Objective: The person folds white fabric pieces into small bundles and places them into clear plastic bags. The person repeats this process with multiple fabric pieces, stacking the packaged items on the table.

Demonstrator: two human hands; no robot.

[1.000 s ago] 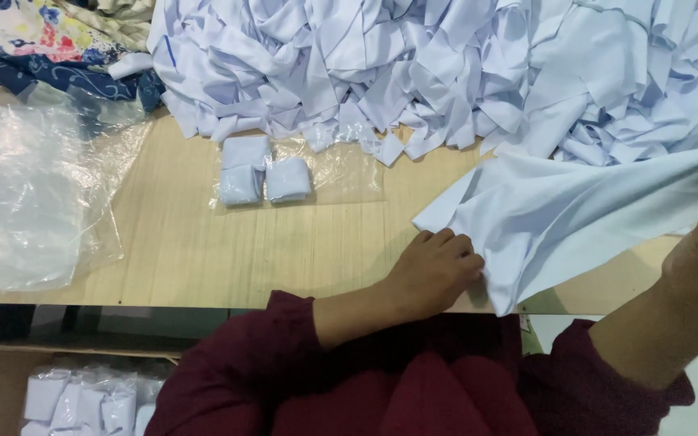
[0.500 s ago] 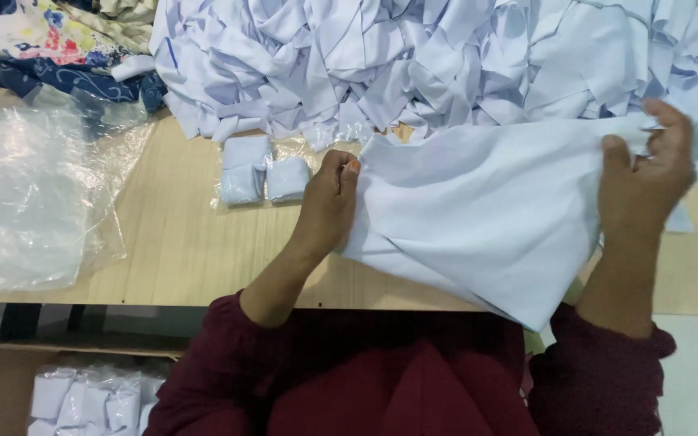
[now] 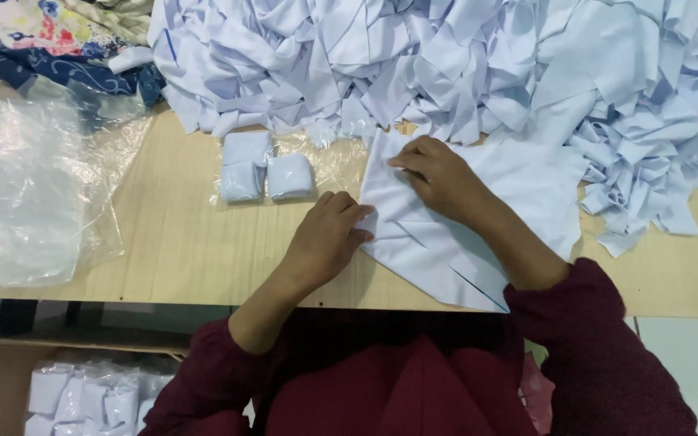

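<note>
Both hands dropped since half a sec ago: white cloth (image 3: pixel 478 202) now flat on table (image 3: pixel 203 242), near the pile. Left hand (image 3: pixel 325 234) pins its edge, fingers curled, no grip; right hand (image 3: pixel 438 173) presses flat, open. Smooth outward w/ right before creasing.

Pale white cloth piece (image 3: pixel 478 218), flat and partly folded on the table's near edge.

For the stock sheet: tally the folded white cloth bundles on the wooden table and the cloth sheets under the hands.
Small folded white cloth bundles: 3
Flat white cloth sheet under left hand and right hand: 1
Total: 4
</note>
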